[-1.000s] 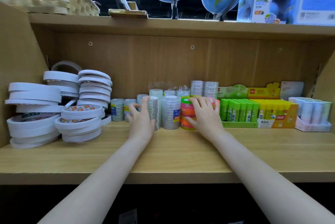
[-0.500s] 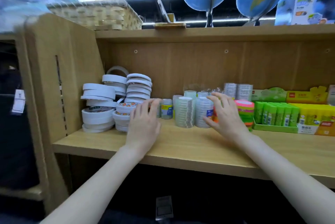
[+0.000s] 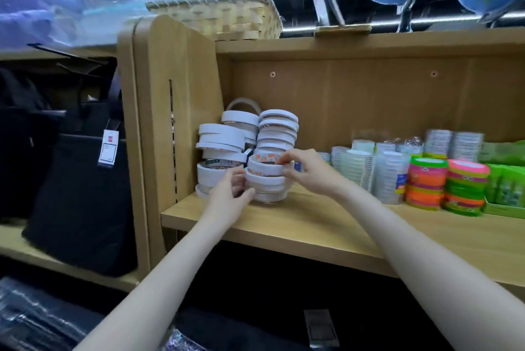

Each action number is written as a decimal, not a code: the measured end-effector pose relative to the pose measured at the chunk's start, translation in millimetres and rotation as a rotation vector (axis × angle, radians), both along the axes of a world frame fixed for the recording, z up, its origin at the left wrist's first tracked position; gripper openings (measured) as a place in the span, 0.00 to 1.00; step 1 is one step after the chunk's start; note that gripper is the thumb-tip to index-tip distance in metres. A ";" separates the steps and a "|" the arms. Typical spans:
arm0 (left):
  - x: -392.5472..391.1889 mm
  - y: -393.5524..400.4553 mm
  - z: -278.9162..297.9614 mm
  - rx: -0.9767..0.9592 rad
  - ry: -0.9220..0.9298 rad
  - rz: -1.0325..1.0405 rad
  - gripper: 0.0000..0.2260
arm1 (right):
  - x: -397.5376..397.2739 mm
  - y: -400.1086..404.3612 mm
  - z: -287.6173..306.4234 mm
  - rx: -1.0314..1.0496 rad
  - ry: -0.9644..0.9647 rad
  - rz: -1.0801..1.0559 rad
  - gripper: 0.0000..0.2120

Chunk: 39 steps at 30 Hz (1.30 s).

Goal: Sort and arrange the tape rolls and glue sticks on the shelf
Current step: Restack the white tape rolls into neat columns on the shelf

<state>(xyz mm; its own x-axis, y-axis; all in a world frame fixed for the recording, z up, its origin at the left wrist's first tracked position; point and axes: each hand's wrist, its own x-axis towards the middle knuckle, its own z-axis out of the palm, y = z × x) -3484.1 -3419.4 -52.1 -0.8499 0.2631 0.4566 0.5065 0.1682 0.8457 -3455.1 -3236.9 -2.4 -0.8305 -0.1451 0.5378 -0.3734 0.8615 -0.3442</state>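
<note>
Now my right fingers [image 3: 284, 158] pinch the top white tape roll [image 3: 265, 166] of the front stack while my left fingers [image 3: 241, 191] curl against its base, having left the clear rolls [image 3: 360, 168] rightward, so sorting starts here.

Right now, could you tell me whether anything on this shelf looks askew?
Yes: the white tape stacks at the left end lean unevenly, rolls offset. One roll stands on edge behind them.
</note>
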 end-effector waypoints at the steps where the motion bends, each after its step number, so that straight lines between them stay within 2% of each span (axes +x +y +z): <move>1: -1.1 0.2 -0.7 0.008 0.003 0.010 0.16 | -0.9 0.4 4.8 0.015 -0.022 -0.008 0.09; 4: -3.4 3.7 -2.8 0.024 0.017 0.027 0.17 | -3.8 1.0 14.4 0.075 -0.065 -0.012 0.09; 9: -10.4 7.7 -4.1 0.094 0.024 0.079 0.14 | 5.2 1.1 20.1 -0.052 -0.096 0.098 0.08; 14: -8.1 8.6 -6.8 0.132 0.018 0.111 0.14 | 7.7 -8.9 22.3 0.277 -0.190 0.082 0.09; 16: -5.6 6.8 -8.1 0.084 0.040 0.106 0.15 | 5.1 -12.1 21.7 0.345 -0.193 0.042 0.05; 19: -4.9 2.5 -9.1 0.007 0.077 0.050 0.21 | 5.5 -13.0 22.8 0.288 -0.196 0.023 0.14; 22: -4.3 1.4 -10.7 -0.023 0.096 0.038 0.23 | 7.4 -12.7 22.2 0.267 -0.164 -0.001 0.10; 27: 1.5 3.9 -12.8 0.018 0.238 0.109 0.20 | 11.7 -13.9 28.1 0.270 -0.131 -0.029 0.11; 31: 4.0 0.3 -8.4 0.006 0.329 0.162 0.18 | 14.3 -7.3 32.0 0.241 -0.152 -0.023 0.04; 34: -3.4 -12.1 6.4 -0.129 0.548 0.349 0.18 | 14.7 -0.2 41.6 0.227 -0.109 -0.027 0.05; 37: -17.8 -27.3 37.6 -0.410 0.799 0.467 0.21 | 25.0 8.6 54.7 0.236 -0.059 -0.092 0.07; 39: -31.6 -27.9 64.1 -0.618 0.753 0.466 0.25 | 37.8 19.3 58.5 0.266 -0.035 -0.145 0.09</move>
<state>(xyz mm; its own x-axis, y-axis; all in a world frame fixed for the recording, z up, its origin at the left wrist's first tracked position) -3515.7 -3447.2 12.0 -0.4827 0.3504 0.8026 0.6361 0.7702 0.0463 -3417.3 -3217.6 56.1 -0.8702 -0.1556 0.4674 -0.2316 0.9667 -0.1094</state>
